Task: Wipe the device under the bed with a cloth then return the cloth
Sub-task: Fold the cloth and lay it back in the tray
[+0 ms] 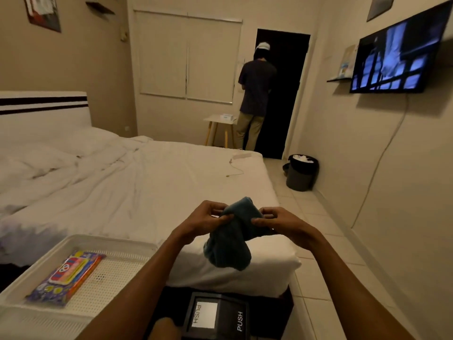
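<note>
A dark teal cloth (230,238) hangs bunched between both hands above the foot corner of the white bed (152,182). My left hand (203,220) pinches its upper left edge and my right hand (279,223) pinches its upper right edge. Below the hands, at the bottom of the view, a black device (215,315) with a white panel and "PUSH" lettering sits on the floor at the bed's base, partly under the mattress edge.
A white perforated tray (115,273) at lower left holds a colourful wipes pack (67,276). A person (257,94) stands at the dark doorway with their back turned. A black bin (301,171) stands by the right wall, under a wall television (397,50). Tiled floor (326,244) runs along the right.
</note>
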A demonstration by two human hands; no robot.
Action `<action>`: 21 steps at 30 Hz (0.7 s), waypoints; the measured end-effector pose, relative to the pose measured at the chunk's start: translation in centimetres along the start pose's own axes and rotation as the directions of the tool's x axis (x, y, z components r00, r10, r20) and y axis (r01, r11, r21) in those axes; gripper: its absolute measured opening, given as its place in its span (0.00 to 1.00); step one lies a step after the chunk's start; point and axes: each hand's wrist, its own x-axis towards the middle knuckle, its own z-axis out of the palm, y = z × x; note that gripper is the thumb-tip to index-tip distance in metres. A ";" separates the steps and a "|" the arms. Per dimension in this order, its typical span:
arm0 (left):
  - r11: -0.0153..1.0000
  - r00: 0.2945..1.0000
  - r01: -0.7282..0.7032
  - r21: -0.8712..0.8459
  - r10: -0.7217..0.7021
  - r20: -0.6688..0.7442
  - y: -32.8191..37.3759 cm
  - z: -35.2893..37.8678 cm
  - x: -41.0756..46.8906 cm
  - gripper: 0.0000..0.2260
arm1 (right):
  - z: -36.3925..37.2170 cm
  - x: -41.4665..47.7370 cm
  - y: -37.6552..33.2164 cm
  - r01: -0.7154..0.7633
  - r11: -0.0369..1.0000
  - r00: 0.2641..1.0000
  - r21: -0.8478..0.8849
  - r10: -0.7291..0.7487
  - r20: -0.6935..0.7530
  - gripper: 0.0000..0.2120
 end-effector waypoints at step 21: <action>0.998 0.926 -0.007 0.067 0.032 -0.377 -0.7 -15.8 -6.4 0.13 | 12.7 10.7 -11.1 0.132 0.967 0.983 0.219 -0.156 0.095 0.13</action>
